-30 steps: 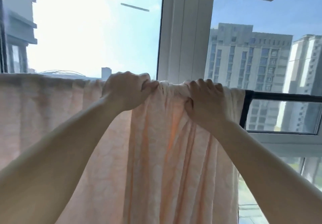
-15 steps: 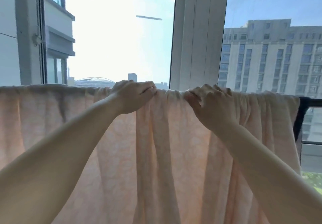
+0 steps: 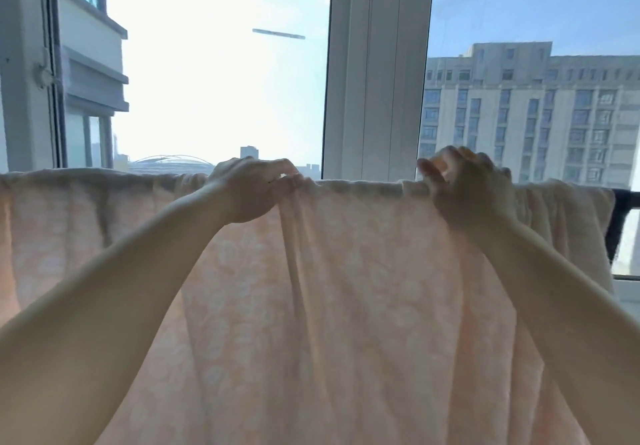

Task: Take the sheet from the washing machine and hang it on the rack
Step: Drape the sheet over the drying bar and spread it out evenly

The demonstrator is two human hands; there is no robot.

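A pale peach patterned sheet (image 3: pixel 363 288) hangs over a horizontal rack bar across the whole width of the view. Only the bar's black right end (image 3: pixel 627 198) shows; the rest is covered by cloth. My left hand (image 3: pixel 252 188) pinches the sheet's top fold at the middle. My right hand (image 3: pixel 464 185) rests on the top edge further right, fingers curled over the cloth, blurred. The stretch of sheet between my hands lies flat on the bar.
Directly behind the rack are large windows with a white frame post (image 3: pixel 377 74) in the middle. A dark cloth (image 3: pixel 614 233) hangs at the bar's right end. Buildings stand outside.
My right hand has slid to the right along the bar, spreading the bunched sheet flat. The left hand has stayed at the middle. The view has shifted slightly.
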